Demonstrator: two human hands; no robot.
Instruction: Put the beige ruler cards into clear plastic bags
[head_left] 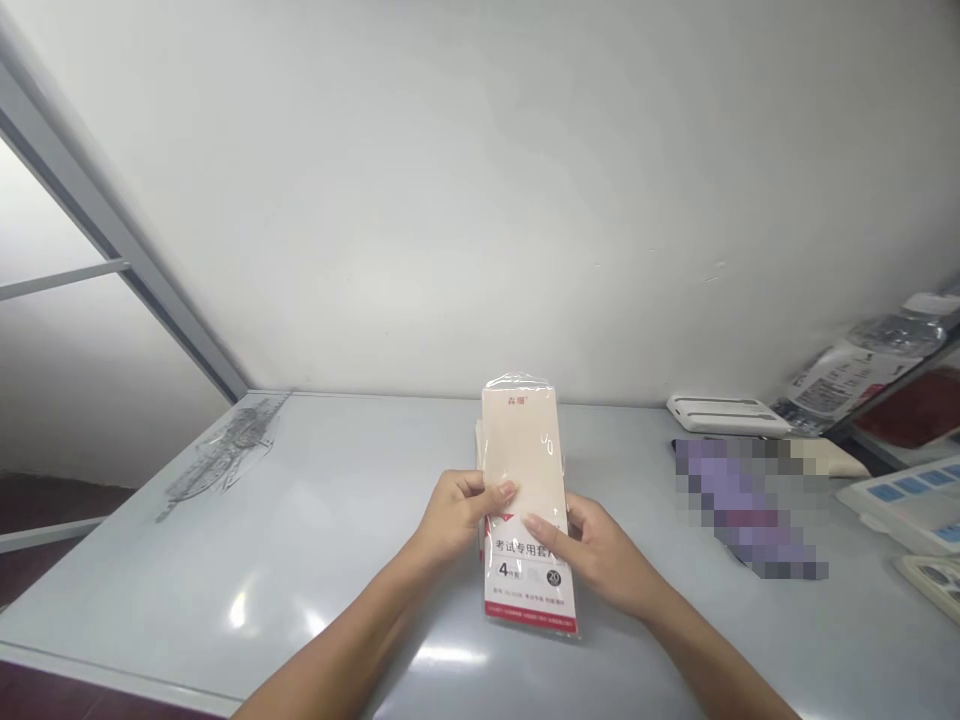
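My left hand (457,512) and my right hand (600,550) are both closed on a packet of exam stationery (525,450). The packet is long and upright, in a clear plastic sleeve with a cream upper part, red and black Chinese print, a "4" and a red strip along its bottom. My left thumb presses its front near the middle from the left edge. My right thumb lies across the front slightly lower, while the fingers go behind. Cream edges show behind the packet on its left, perhaps more packets; how many I cannot tell.
The grey table (360,470) meets a white wall (450,200). To the right are a white device (727,414), a blurred purple item (720,490), a plastic bottle (862,365) and a case with blue squares (911,500). A metal frame (150,280) stands left.
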